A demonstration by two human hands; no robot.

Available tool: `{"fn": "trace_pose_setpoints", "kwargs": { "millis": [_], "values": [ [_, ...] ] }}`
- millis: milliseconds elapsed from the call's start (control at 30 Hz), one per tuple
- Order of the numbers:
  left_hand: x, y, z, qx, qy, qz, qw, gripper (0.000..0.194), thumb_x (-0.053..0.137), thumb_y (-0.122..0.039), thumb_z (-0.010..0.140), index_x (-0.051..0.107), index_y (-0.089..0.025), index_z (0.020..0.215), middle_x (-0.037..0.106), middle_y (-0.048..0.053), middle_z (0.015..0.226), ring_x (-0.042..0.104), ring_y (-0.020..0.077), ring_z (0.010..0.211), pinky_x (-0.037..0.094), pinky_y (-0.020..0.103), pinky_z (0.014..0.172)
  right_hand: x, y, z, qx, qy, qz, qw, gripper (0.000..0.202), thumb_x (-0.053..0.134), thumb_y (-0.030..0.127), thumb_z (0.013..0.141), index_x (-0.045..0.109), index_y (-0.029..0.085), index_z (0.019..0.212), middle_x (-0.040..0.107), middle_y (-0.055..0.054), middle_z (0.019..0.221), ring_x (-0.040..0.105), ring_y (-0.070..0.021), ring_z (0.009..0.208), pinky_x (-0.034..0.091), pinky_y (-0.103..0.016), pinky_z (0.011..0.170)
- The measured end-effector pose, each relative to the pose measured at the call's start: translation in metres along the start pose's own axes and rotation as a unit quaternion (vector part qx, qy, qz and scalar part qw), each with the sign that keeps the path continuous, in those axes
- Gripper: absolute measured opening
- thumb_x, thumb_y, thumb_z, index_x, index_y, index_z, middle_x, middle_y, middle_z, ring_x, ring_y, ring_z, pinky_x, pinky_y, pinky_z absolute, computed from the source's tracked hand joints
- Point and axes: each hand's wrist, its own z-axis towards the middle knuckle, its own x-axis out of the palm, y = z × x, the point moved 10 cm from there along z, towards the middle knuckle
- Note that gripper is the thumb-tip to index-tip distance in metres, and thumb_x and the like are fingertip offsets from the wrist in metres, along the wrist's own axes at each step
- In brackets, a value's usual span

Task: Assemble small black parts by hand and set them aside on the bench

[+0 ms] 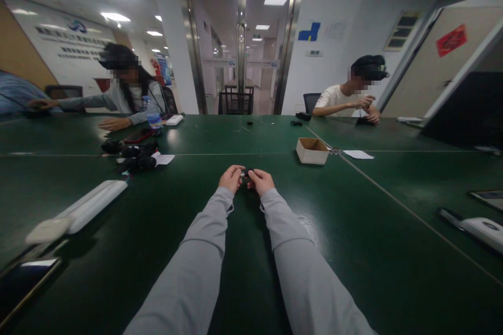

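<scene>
Both my arms reach straight ahead over the green table point(251, 251), hands close together. My left hand point(230, 178) is closed, thumb and fingers pinching the silvery end of a small black piece point(247, 172). On its other side, my right hand point(262, 181) is closed on the black part. The fingers cover most of the piece, so its exact kind does not show. An open cardboard box point(312, 153) stands to the right beyond my hands.
On the left lie a long white case point(94, 204), a phone point(27, 282), several black items point(137, 157) and a water bottle point(154, 118). At right are white paper point(358, 154) and a white device point(485, 231). People sit across the table, left and right.
</scene>
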Motion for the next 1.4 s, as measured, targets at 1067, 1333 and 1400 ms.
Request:
{"fn": "trace_pose_setpoints", "kwargs": {
  "millis": [1067,1333,1400],
  "values": [
    [0.001,-0.009,-0.004,0.024,0.006,-0.009,1.0,0.031,0.049,-0.04,0.076,0.055,-0.015,0.093,0.051,-0.002,0.058,0.042,0.0056,0.041,0.033,0.016,0.037,-0.002,0.001,-0.002,0.016,-0.016,0.025,0.999,0.019,0.068,0.028,0.068,0.057,0.012,0.069,0.057,0.0,0.056,0.046,-0.0077,0.036,0.042,-0.019,0.034],
    [-0.004,-0.027,-0.02,0.041,-0.059,-0.04,0.997,0.036,0.059,-0.043,0.072,0.059,-0.017,0.097,0.06,0.006,0.087,0.056,0.0128,0.071,0.044,0.02,0.053,0.019,-0.012,-0.022,0.119,-0.055,0.216,0.968,0.016,0.063,0.023,0.074,0.049,0.015,0.074,0.057,0.001,0.057,0.046,-0.0072,0.037,0.041,-0.018,0.035],
    [-0.008,-0.035,-0.031,0.038,-0.086,-0.004,0.996,0.032,0.055,-0.041,0.076,0.058,-0.017,0.098,0.06,0.007,0.092,0.056,0.0148,0.079,0.048,0.024,0.062,0.031,-0.017,-0.031,0.139,-0.062,0.243,0.958,0.018,0.062,0.025,0.076,0.046,0.017,0.075,0.053,0.003,0.052,0.044,-0.0069,0.035,0.038,-0.017,0.034]
  ]
}}
